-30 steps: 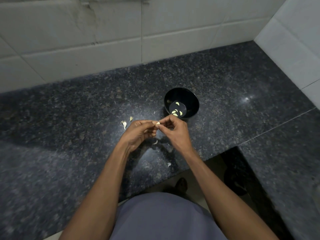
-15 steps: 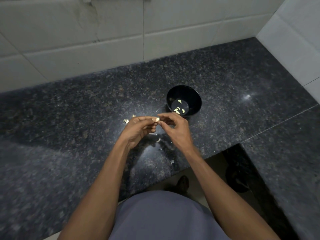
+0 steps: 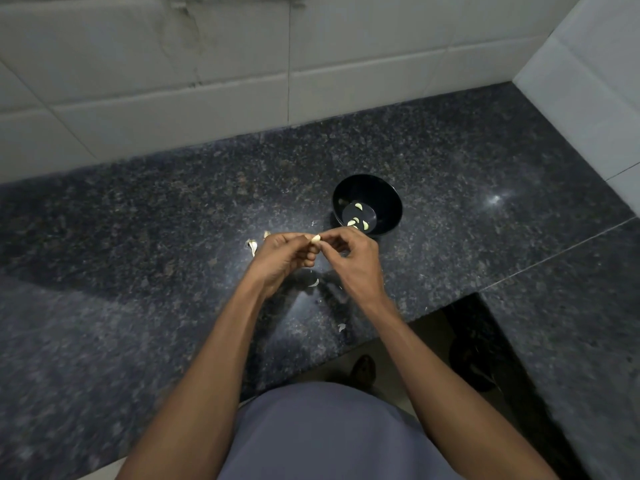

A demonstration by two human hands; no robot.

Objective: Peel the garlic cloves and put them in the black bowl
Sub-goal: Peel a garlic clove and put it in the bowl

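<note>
Left hand (image 3: 280, 258) and right hand (image 3: 349, 258) pinch my garlic clove (image 3: 315, 238) beside the black bowl (image 3: 388, 202); a slipping pinch could drop it onto the worktop (image 3: 138, 237).

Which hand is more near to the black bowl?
Right. The right hand sits just below the black bowl, nearly under its rim. The left hand is farther, to the bowl's lower left.

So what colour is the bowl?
Black bowl, shiny inside; the head view shows it best.
</note>
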